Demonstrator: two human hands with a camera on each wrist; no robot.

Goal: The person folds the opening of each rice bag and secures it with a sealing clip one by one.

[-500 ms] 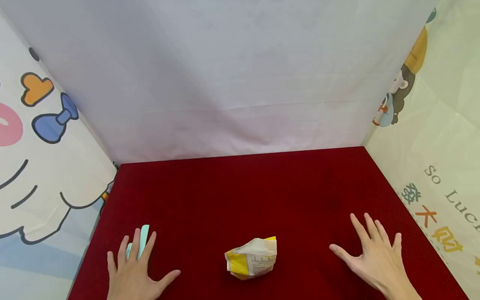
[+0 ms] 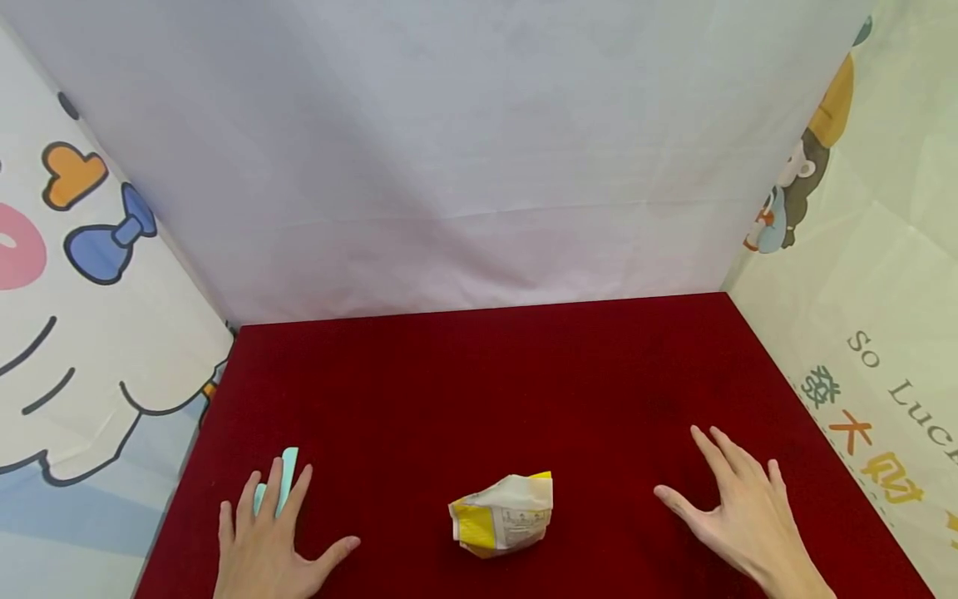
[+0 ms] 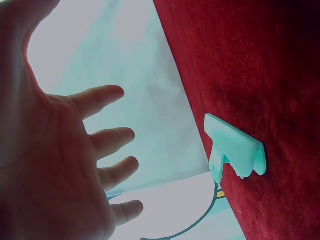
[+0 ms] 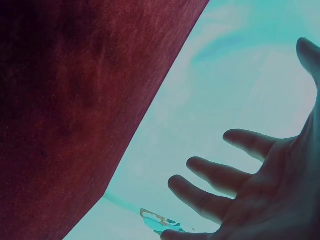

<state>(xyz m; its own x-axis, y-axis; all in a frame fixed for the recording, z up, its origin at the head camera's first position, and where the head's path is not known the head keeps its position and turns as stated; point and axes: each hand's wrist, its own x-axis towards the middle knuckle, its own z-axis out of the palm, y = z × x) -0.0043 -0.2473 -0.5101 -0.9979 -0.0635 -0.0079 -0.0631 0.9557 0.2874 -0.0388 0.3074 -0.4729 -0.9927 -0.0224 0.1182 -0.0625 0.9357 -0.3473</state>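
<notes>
My left hand [image 2: 268, 545] hovers with fingers spread over the table's left side and holds nothing. Beyond its fingertips lies a mint-green plastic piece [image 3: 235, 145], whose angular, notched body shows in the left wrist view. From the head, the left fingers partly hide it. A crumpled white and yellow paper packet [image 2: 503, 516] sits between the two hands, nearer the front of the table. On the right side my right hand [image 2: 748, 516] is held above the cloth, thumb apart and fingers extended, grasping nothing.
A dark red cloth covers the table [image 2: 479, 391]. A plain white curtain [image 2: 479, 166] stands along the back edge. Printed cloths flank both sides, a cartoon one [image 2: 97, 349] at left and a lettered one [image 2: 883, 333] at right.
My right hand has turned and shifted slightly left, its fingers now closer together in the head view. The left hand has barely moved; packet and green piece stay put.
</notes>
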